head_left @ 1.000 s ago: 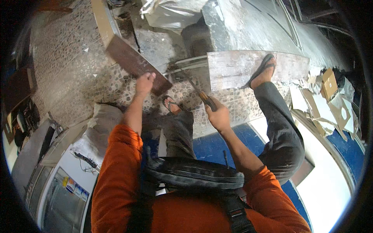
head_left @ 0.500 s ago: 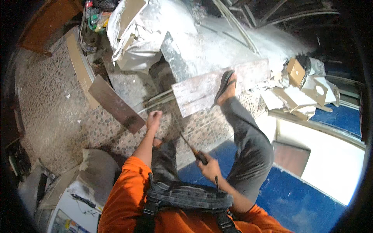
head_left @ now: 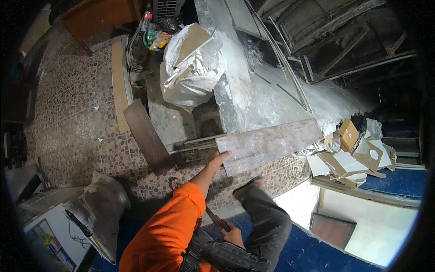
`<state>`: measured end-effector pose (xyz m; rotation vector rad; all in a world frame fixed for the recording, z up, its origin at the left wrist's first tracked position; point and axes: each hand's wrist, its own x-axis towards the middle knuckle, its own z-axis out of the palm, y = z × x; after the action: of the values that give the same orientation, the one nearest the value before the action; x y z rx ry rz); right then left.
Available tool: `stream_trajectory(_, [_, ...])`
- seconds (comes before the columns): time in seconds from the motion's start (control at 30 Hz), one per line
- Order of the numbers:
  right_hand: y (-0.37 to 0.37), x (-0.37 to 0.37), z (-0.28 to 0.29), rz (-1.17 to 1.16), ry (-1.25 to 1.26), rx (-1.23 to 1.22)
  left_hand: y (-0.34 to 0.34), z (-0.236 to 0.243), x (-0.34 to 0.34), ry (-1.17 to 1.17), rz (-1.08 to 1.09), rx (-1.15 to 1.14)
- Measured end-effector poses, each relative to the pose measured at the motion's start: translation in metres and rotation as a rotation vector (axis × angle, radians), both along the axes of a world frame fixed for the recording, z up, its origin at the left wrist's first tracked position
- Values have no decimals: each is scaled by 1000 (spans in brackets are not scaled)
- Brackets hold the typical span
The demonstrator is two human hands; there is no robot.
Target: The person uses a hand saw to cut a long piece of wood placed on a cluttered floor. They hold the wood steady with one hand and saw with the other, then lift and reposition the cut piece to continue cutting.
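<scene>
Touches the left edge of the long pale board [head_left: 272, 145] with the left hand [head_left: 219, 160], thumb on top. Cannot tell if gripping it, with the other fingers out of sight. Grasps the handle of a long, thin tool [head_left: 221, 223] in the right hand [head_left: 233, 236], down by the black waist bag [head_left: 229, 256], with its blade going up and left behind the orange sleeve [head_left: 165, 222]. Has the pale board lying along the near edge of the gray slab [head_left: 253, 104], with its right end near a pile of broken pieces [head_left: 346, 161]. Has the right sandal [head_left: 245, 187] just below the pale board. Shows thin strips [head_left: 197, 146] by its left edge, then a flat brown board [head_left: 147, 136] farther left, with its near end over the pebbly floor [head_left: 72, 122]. Shows a full white sack [head_left: 195, 90] by the slab's left edge.
</scene>
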<state>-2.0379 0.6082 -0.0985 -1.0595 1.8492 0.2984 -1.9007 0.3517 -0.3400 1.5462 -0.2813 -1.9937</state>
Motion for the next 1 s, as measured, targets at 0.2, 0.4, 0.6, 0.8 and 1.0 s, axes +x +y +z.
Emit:
stream_trajectory(0.2, [-5,-25,-30,-22,-135,-185,14,-15,-7,486,312,-66])
stream_trajectory(0.4, [-58,-55,-85,-34,-200,32,61,-14,-8,602,321,60])
stream_trajectory(0.6, [-98,-135,-157,289,-74,-47,21,109,-13,565,382,-205])
stream_trajectory(0.8, [-144,-163,-105,267,-256,-216,29,240,25,389,509,-286])
stream_trajectory(1.0, [-174,-137,-56,186,-126,-224,19,287,70,405,805,-495])
